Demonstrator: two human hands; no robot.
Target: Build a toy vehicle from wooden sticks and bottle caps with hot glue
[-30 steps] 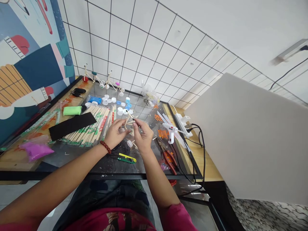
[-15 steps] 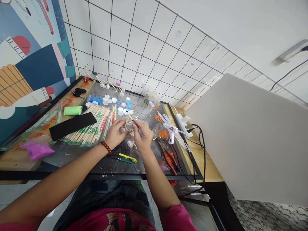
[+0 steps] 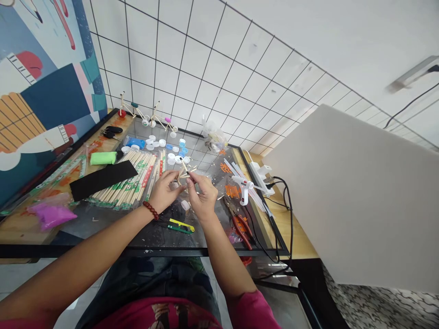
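Both hands meet over the middle of the table. My left hand (image 3: 165, 189), wearing a beaded bracelet, pinches the left side of a small frame of wooden sticks (image 3: 185, 174). From the right, my right hand (image 3: 203, 193) has its thumb and fingers closed on the frame's sticks. One stick tilts up and shows a dark tip and a dark band. Fingers hide part of the frame. White and blue bottle caps (image 3: 162, 143) lie just beyond, and a yellow-green utility knife (image 3: 181, 225) rests nearer me.
Packed chopsticks (image 3: 126, 180) and a black strip (image 3: 104, 180) lie left. On the right are a white glue gun (image 3: 244, 188), red-handled pliers (image 3: 242, 228), glue sticks (image 3: 255, 196) and a power strip (image 3: 261, 176) with black cables. Finished stick figures (image 3: 152, 118) stand along the back.
The right fingers have shifted slightly down and left along the sticks, and more of the dark band shows. The left hand keeps its pinch.
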